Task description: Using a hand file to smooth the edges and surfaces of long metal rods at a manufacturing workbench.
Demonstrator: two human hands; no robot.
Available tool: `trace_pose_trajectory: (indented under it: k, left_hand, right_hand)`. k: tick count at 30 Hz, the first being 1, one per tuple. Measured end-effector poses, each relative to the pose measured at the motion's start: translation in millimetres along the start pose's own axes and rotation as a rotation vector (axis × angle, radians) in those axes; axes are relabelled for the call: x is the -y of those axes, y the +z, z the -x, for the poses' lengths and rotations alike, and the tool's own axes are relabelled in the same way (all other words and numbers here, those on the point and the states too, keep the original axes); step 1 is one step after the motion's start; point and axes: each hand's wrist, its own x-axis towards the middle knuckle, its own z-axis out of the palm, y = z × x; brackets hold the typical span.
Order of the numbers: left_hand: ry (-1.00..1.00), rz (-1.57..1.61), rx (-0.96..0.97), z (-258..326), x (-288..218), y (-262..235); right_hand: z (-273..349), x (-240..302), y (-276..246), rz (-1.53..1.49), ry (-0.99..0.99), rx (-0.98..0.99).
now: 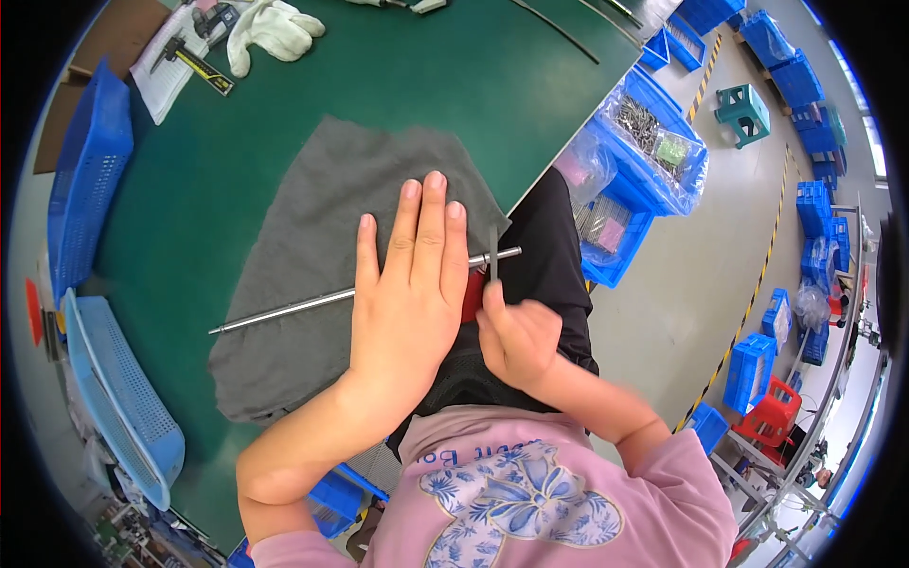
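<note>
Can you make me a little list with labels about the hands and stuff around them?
Left hand: palm down, fingers spread, over the thin silver metal rod
Right hand: holding a thin flat grey strip across the rod near its right end
Under most of the rod: grey cloth, on the green tabletop
Far left: light blue perforated plastic basket
On the floor: teal plastic stool

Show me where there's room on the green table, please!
Bare green table shows between the grey cloth and white glove, and between the cloth and blue baskets. It's crowded around the left hand and rod and around the papers.
</note>
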Motion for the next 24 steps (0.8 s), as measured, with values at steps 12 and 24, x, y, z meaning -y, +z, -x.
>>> trace_pose_trajectory:
  k: [12,24]
  left_hand:
    - [0.026,-0.033,0.047,-0.5,-0.9,-2.4]
    - [0.007,-0.034,0.027,-0.2,-0.8,-0.6]
  right_hand:
    - [-2.0,-10.9,-2.5,0.067,-0.076,0.068]
    - [5.2,2.2,-16.5,0.038,0.056,0.016]
